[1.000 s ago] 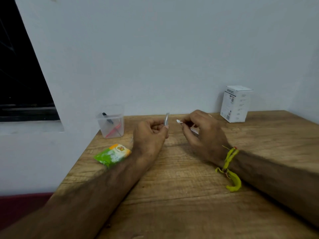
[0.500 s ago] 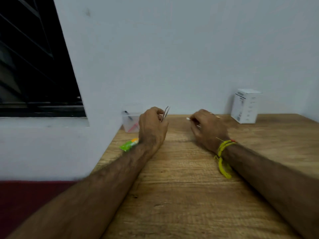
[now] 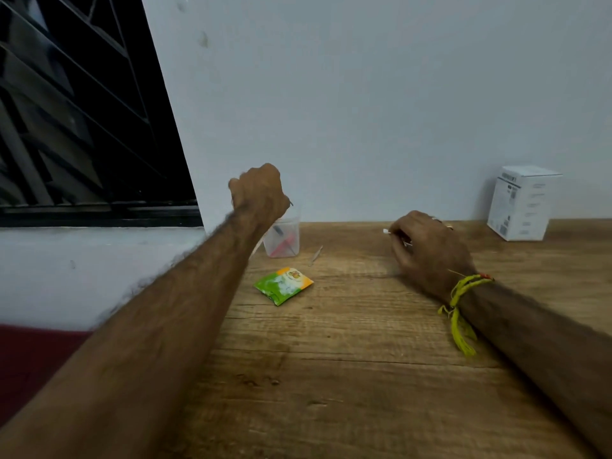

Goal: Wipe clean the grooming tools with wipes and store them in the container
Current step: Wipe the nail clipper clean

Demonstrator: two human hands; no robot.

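Observation:
My left hand [image 3: 258, 197] is raised over the clear plastic container [image 3: 283, 238] at the table's back left. Its fingers are curled, and a thin dark tip of a metal tool [image 3: 291, 203] pokes out of them just above the container's rim. Inside the container lie a black-tipped tool and a red one. Another thin metal tool [image 3: 316, 255] lies on the wood just right of the container. My right hand [image 3: 427, 250] rests on the table and pinches a thin stick with a white tip [image 3: 385, 231].
A green and orange wipe sachet [image 3: 283, 285] lies in front of the container. A white carton [image 3: 523, 203] stands at the back right against the wall. The wooden table [image 3: 364, 376] ends at its left edge beside a window.
My left hand has lifted from the table's middle and swung left to above the container, carrying the metal tool. The right hand stayed low on the table with its white-tipped stick.

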